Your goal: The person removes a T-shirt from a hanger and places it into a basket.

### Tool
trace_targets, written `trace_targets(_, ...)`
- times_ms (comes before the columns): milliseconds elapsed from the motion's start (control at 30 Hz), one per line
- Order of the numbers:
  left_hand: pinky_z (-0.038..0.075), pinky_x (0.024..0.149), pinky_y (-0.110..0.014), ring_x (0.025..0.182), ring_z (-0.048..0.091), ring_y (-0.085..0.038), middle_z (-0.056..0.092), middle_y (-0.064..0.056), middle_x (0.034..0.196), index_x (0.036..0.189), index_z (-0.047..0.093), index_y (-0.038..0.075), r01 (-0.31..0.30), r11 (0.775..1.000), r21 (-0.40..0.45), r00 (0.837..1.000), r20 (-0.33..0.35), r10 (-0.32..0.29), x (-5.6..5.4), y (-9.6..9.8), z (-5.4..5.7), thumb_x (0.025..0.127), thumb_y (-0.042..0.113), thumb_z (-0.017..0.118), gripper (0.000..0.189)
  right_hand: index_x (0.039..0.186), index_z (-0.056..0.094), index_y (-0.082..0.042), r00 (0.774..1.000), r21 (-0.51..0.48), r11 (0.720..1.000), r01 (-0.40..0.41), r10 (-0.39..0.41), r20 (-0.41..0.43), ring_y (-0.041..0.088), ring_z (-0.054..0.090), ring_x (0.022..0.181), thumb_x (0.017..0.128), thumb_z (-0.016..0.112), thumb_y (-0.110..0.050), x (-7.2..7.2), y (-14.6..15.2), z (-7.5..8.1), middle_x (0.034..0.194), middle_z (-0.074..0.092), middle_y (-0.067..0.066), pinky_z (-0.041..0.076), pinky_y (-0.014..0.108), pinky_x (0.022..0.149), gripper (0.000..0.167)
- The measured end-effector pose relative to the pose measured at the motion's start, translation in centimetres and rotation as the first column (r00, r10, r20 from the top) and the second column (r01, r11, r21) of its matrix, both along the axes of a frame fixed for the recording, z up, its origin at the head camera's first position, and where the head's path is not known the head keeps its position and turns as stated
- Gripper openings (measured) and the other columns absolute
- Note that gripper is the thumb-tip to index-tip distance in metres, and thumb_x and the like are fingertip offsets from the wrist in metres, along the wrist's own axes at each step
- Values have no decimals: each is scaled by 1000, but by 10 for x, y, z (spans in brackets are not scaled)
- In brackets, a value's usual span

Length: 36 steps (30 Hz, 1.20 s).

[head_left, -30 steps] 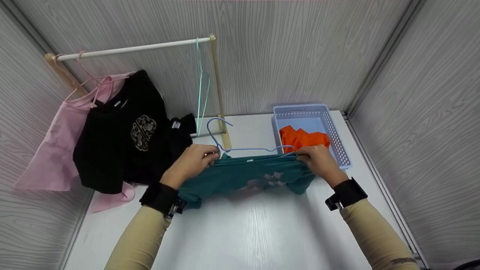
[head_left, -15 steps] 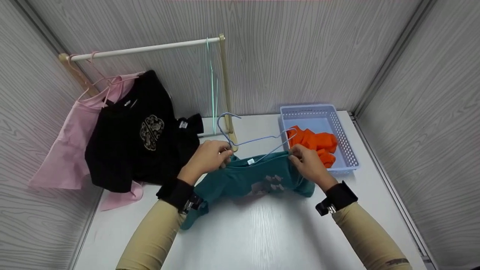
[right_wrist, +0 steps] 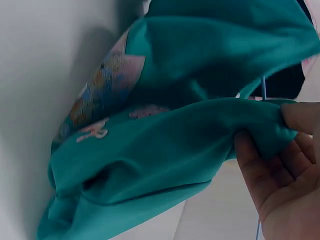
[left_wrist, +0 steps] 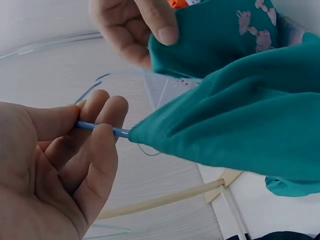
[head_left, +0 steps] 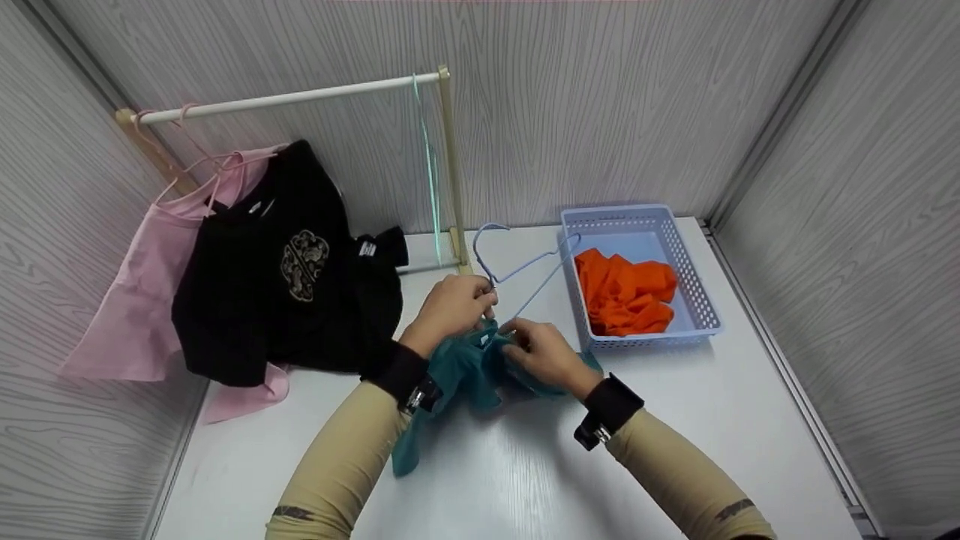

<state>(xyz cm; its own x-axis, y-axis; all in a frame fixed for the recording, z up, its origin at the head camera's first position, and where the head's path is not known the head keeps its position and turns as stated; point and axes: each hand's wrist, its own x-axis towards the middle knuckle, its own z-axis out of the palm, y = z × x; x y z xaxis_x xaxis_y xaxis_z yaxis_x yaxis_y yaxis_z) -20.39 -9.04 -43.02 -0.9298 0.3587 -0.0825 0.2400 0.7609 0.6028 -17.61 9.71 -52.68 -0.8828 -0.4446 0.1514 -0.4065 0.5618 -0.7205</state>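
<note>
One blue hanger [head_left: 525, 267], one teal shirt [head_left: 466, 369]

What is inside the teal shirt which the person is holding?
One side of the blue hanger goes into the teal shirt; its other end is outside. The shirt covers the inserted part, so how far it reaches cannot be seen.

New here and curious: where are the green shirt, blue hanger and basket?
Green shirt [left_wrist: 240, 125], left wrist view: draped fabric.
Blue hanger [left_wrist: 121, 132], left wrist view: part beside the fabric.
Basket [head_left: 652, 338], head view: near rim.
</note>
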Motion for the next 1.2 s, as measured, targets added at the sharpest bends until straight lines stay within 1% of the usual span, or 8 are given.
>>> trace_targets(167, 54, 58, -24, 61, 68, -11, 73, -1, 79, 91, 68, 10, -31, 998, 54, 1000, 6, 30, -6, 10, -7, 100, 20, 53, 21, 115, 64, -12, 998, 28, 998, -56, 57, -21, 8, 50, 67, 91, 69, -26, 10, -24, -9, 77, 60, -1, 42, 23, 63, 29)
trace_targets(367, 55, 57, -24, 62, 70, -17, 72, -4, 80, 89, 67, 8, -94, 986, 140, 995, 53, 87, -12, 12, -12, 100, 18, 52, 22, 99, 70, -15, 988, 28, 993, -117, 120, -93, 7, 59, 76, 92, 68, -24, 20, -39, -13, 88, 69, -2, 49, 24, 71, 11)
trace_targets(567, 55, 56, -24, 61, 69, -14, 72, -7, 83, 91, 67, 8, -143, 970, 198, 988, 88, 127, -16, 11, -13, 101, 18, 53, 20, 100, 69, -18, 959, 74, 956, -283, 282, 18, 3, 56, 76, 94, 65, -23, 32, -45, -19, 87, 66, -6, 47, 18, 70, 9)
trace_targets(633, 54, 55, -23, 61, 69, -13, 72, -6, 83, 93, 67, 8, -138, 969, 202, 989, 75, 126, -17, 11, -14, 101, 19, 53, 19, 106, 67, -17, 966, 85, 963, -257, 255, 35, 3, 54, 73, 94, 65, -24, 37, -47, -23, 86, 65, -5, 46, 18, 67, 14)
trace_targets(800, 51, 52, -22, 63, 70, -15, 74, -5, 83, 98, 69, 8, -122, 971, 204, 993, 18, 121, -18, 14, -14, 101, 19, 53, 20, 122, 56, -12, 995, 82, 992, -95, 95, 1, 2, 55, 65, 92, 67, -30, 47, -53, -32, 80, 65, -2, 44, 17, 59, 36)
trace_targets(900, 50, 52, -21, 64, 71, -15, 74, -4, 83, 98, 69, 8, -125, 971, 202, 992, 3, 127, -18, 15, -13, 101, 19, 52, 20, 118, 58, -13, 995, 60, 994, -94, 95, -25, 2, 55, 64, 93, 66, -30, 49, -55, -36, 78, 65, -2, 43, 17, 59, 31)
trace_targets(1033, 50, 52, -20, 63, 71, -13, 74, -4, 83, 94, 68, 8, -138, 970, 200, 990, -3, 141, -20, 15, -14, 101, 18, 51, 21, 107, 65, -17, 980, 48, 979, -196, 197, -13, 1, 53, 69, 94, 65, -27, 52, -53, -38, 82, 66, -3, 43, 15, 63, 16)
trace_targets(1200, 50, 50, -20, 62, 70, -12, 74, -4, 83, 90, 68, 8, -144, 966, 215, 989, -3, 148, -21, 15, -13, 100, 18, 52, 21, 109, 69, -17, 936, 69, 934, -351, 347, 66, -3, 54, 76, 95, 63, -25, 53, -49, -39, 93, 69, -6, 46, 13, 70, 17)
